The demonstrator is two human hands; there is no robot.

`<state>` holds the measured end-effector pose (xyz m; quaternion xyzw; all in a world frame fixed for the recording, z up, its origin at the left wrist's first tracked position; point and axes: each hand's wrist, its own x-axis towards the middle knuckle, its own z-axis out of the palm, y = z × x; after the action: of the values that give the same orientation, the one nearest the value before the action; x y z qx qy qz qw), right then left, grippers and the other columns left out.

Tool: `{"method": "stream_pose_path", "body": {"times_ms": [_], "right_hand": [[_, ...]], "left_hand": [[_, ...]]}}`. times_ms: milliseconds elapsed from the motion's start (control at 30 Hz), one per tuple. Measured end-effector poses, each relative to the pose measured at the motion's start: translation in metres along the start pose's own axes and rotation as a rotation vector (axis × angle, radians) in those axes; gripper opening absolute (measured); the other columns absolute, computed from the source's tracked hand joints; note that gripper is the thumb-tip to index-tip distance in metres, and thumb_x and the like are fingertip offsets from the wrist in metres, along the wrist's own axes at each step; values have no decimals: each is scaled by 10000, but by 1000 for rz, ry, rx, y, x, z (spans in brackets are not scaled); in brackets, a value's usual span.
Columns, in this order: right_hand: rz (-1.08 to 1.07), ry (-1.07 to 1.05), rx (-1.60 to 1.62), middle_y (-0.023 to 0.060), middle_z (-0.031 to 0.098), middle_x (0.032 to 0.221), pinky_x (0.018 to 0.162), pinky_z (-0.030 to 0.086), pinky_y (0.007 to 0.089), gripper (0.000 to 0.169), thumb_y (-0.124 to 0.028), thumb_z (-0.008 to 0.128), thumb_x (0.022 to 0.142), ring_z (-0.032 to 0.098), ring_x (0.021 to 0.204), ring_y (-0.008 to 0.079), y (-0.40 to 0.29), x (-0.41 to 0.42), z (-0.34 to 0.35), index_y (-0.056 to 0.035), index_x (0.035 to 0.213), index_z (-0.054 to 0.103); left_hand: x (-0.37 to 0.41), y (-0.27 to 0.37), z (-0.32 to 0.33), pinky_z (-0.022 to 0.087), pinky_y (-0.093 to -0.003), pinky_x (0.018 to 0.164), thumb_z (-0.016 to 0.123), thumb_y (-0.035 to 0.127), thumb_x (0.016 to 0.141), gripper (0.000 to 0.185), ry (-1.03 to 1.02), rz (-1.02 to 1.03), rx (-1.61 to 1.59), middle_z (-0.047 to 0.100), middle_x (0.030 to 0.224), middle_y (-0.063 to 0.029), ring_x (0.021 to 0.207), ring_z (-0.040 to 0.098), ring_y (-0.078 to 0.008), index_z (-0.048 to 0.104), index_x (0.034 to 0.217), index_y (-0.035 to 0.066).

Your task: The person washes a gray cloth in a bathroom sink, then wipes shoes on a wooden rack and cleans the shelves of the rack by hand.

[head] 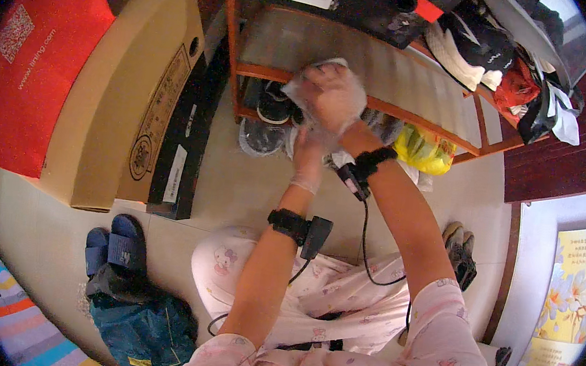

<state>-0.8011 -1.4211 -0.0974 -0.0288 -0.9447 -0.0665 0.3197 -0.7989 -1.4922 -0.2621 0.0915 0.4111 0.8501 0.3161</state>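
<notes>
Thin clear plastic (pixel 357 90), like a loose disposable glove, covers my right hand (pixel 330 95). That hand is in front of the shoe rack's rail, its fingers partly bent and blurred. My left hand (pixel 309 155) is just below it, at the lower edge of the plastic near the right wrist. A translucent glove cuff (pixel 304 184) shows at the left wrist. The left fingers are blurred and partly hidden, so their grip is unclear. Behind the hands stands a wooden shoe rack (pixel 417 118), with dark shoes (pixel 273 107) and a plastic-wrapped shoe (pixel 261 138) low down.
Shoe boxes (pixel 115 94) and a red bag (pixel 38 60) stand at left. A labelled box (pixel 370 9) and black-and-white sneakers (pixel 470 51) top the rack. A yellow bag (pixel 425 148) lies beneath. Blue slippers (pixel 123 243), a teal bag (pixel 138 327) and brown shoes (pixel 460 249) are on the floor.
</notes>
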Motion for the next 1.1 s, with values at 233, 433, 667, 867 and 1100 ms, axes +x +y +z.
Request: {"method": "stream_pose_path", "body": {"times_ms": [233, 433, 667, 867, 1100], "right_hand": [[43, -44, -38, 15, 569, 951, 775, 448, 376, 137, -179, 564, 702, 533, 936, 201, -44, 50, 33, -143, 810, 641], [0, 26, 48, 45, 561, 992, 810, 458, 359, 184, -149, 582, 679, 520, 959, 233, -38, 33, 30, -112, 852, 630], [268, -141, 135, 54, 561, 990, 800, 454, 373, 196, -196, 553, 723, 529, 938, 236, -73, 50, 22, -98, 884, 608], [-194, -68, 1, 102, 573, 886, 741, 477, 369, 180, -151, 504, 743, 583, 864, 254, -56, 66, 36, -71, 876, 595], [-378, -189, 145, 61, 561, 1001, 757, 495, 356, 140, -155, 553, 732, 573, 916, 234, -28, 56, 8, -119, 857, 605]], "left_hand": [[-24, 99, 23, 452, -290, 698, 455, 175, 863, 307, 296, 96, -79, 534, 1012, -50, 894, 526, -157, 436, 1145, 55], [-7, 53, -17, 434, -280, 757, 457, 159, 865, 322, 111, 30, -184, 514, 1081, -88, 904, 516, -173, 447, 1145, 0], [-11, 61, -27, 429, -305, 796, 431, 182, 872, 391, 215, 257, 501, 480, 1160, -105, 984, 495, -185, 392, 1225, 16], [-23, 104, 20, 424, -386, 846, 379, 228, 907, 389, 298, 106, -72, 459, 1197, -117, 1066, 474, -219, 346, 1258, 63], [-14, 80, 1, 411, -273, 779, 492, 157, 851, 321, 178, 241, 183, 558, 990, -54, 868, 513, -146, 468, 1123, -13]]}}
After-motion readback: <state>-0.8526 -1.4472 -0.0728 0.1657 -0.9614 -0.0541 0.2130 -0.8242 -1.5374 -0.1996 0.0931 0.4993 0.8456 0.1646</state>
